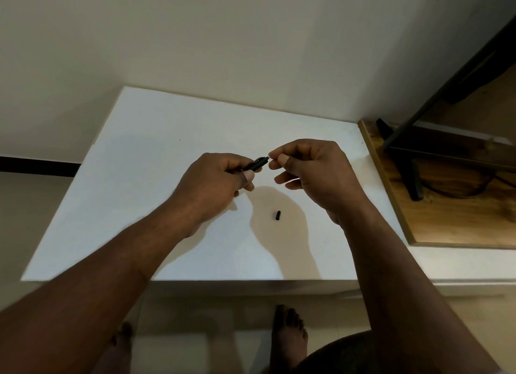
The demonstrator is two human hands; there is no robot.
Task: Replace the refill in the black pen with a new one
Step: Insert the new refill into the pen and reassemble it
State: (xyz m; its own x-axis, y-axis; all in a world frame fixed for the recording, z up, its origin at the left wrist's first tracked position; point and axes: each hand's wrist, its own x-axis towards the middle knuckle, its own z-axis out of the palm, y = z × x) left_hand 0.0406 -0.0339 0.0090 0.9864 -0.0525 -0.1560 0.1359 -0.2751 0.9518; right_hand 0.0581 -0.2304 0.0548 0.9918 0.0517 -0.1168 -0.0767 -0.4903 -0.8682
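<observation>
The person is standing at a white worktop (139, 206) and is holding both hands a little above it. The left hand (220, 178) is curling its fingers round the black pen (258, 162), so that grip is clenched on the pen's body. The pen is up in the air between the two hands, pointing up and to the right.

The right hand (310, 172) is pinching a tiny pale thing at the pen's far end with its thumb and first finger. It looks like the end of the refill (268, 156), but it is too small to be sure. The other fingers of that hand are curling loosely and are holding nothing.

A small black piece (277, 215) is lying on the worktop below the hands, apart from both of them. I think it is a part of the pen that is unscrewed, so the opening step looks done.

The job seems to be about in the middle. I cannot tell if the refill is going out or coming in, and no other refill is showing on the worktop. What is left, I think, is getting the new refill all the way inside and putting the small black piece back on the pen.
</observation>
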